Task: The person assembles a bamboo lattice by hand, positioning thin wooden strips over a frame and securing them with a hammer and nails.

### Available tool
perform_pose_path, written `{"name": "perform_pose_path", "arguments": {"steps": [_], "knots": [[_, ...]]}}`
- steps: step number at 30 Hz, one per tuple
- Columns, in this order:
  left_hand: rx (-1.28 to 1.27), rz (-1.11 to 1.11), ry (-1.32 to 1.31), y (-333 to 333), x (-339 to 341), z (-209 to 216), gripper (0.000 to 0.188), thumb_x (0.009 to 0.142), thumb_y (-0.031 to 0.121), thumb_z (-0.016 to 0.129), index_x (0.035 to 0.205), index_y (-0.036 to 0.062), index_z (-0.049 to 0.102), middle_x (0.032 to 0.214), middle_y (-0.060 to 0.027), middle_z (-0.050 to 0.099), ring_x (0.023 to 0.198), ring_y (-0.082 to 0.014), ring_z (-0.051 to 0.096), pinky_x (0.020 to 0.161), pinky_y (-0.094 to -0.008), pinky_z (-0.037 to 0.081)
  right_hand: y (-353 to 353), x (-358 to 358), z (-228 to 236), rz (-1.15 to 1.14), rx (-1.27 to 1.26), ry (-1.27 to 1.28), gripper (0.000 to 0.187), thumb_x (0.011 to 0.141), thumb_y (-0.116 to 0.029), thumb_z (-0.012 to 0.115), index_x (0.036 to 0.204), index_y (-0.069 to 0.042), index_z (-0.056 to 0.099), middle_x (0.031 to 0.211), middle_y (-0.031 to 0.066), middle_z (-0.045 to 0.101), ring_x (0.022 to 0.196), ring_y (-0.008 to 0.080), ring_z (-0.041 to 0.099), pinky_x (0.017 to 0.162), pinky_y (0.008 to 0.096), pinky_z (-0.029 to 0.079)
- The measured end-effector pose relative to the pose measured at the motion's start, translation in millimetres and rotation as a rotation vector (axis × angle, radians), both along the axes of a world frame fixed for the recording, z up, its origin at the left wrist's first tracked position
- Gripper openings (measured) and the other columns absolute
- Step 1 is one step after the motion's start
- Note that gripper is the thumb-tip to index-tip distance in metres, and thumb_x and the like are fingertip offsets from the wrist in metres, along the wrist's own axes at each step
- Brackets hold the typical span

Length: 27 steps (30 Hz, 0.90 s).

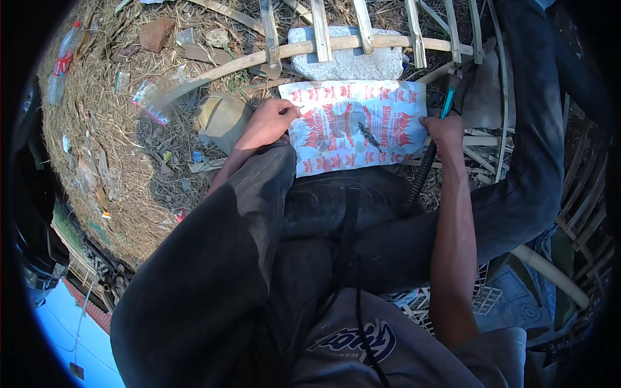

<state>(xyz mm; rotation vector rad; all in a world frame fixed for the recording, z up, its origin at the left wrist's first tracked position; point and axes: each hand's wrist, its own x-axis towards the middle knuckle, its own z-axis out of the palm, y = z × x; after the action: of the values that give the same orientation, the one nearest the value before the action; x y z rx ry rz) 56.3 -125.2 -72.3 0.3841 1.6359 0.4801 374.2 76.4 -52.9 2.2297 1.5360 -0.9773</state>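
Observation:
A white paper sheet (323,161) with red print is spread out above my lap. On its right half lies a small clump of dark green shredded plant matter (369,136). My left hand (265,123) is closed in a pinch at the sheet's upper left edge; whether a tiny bit of something is also between the fingertips is too small to tell. My right hand (444,132) grips the right edge, thumb on top, other fingers mostly hidden. Just beside it are a narrow teal strip (447,101) and a black ribbed rod (422,171); I cannot tell if they join.
Beyond the sheet, a curved bamboo strip (246,61) with split slats crosses in front of a pale stone block (346,58). Dry grass and litter cover the ground at left, with a tan cap-like object (220,119) and a plastic bottle (63,68). Bamboo latticework (588,207) stands right.

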Motion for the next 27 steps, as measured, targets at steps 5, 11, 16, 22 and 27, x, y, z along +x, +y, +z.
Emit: {"name": "perform_pose_path", "arguments": {"steps": [5, 11, 16, 22, 27], "knots": [[0.068, -0.233, 0.236, 9.4, -0.4, 8.5, 0.028, 0.093, 0.021, 0.063, 0.104, -0.0017, 0.074, 0.077, -0.0166, 0.070, 0.063, -0.0230, 0.068, 0.067, -0.0405, 0.054, -0.8, -3.2, 7.1, 0.051, -0.042, 0.007, 0.039, 0.071, -0.022, 0.090, 0.087, 0.004, 0.066, 0.079, 0.0122, 0.070, 0.075, 0.0205, 0.068, 0.069, 0.0367, 0.053], [0.251, -0.351, 0.449, -3.5, -15.8, 24.7, 0.021, 0.095, 0.020, 0.066, 0.099, 0.0003, 0.072, 0.096, -0.0157, 0.072, 0.095, -0.0318, 0.068, 0.088, -0.0390, 0.052, 3.8, 11.6, 20.6, -0.125, 0.064, 0.166, 0.050, 0.078, -0.039, 0.085, 0.093, 0.006, 0.070, 0.076, 0.0135, 0.068, 0.066, 0.0246, 0.068, 0.063, 0.0404, 0.054], [0.154, -0.468, 0.374, 7.7, -45.3, 90.6, 0.020, 0.097, 0.019, 0.064, 0.101, 0.0000, 0.071, 0.104, -0.0137, 0.072, 0.095, -0.0293, 0.068, 0.086, -0.0382, 0.052, 12.3, -15.5, 67.3, -0.557, 0.142, 0.408, 0.028, 0.092, -0.032, 0.077, 0.083, -0.010, 0.063, 0.067, -0.0041, 0.048, 0.056, 0.0079, 0.046, 0.050, 0.0251, 0.038], [0.397, -0.483, 0.533, 47.8, -82.4, 202.9, 0.023, 0.097, 0.021, 0.068, 0.104, -0.0002, 0.074, 0.094, -0.0109, 0.074, 0.090, -0.0225, 0.069, 0.083, -0.0349, 0.052, 29.3, -18.7, 99.8, -0.833, 0.165, 0.850, 0.031, 0.094, -0.033, 0.075, 0.082, -0.015, 0.052, 0.066, -0.0079, 0.031, 0.053, 0.0045, 0.031, 0.047, 0.0250, 0.026], [0.475, -0.532, 0.501, 99.9, -98.3, 277.3, 0.028, 0.095, 0.025, 0.073, 0.105, -0.0004, 0.076, 0.094, -0.0072, 0.075, 0.088, -0.0136, 0.068, 0.079, -0.0322, 0.053, 10.1, -63.9, 134.8, -0.691, 0.121, 0.952, 0.037, 0.094, -0.034, 0.076, 0.076, -0.017, 0.050, 0.059, -0.0088, 0.036, 0.045, 0.0033, 0.031, 0.043, 0.0238, 0.024]]}}
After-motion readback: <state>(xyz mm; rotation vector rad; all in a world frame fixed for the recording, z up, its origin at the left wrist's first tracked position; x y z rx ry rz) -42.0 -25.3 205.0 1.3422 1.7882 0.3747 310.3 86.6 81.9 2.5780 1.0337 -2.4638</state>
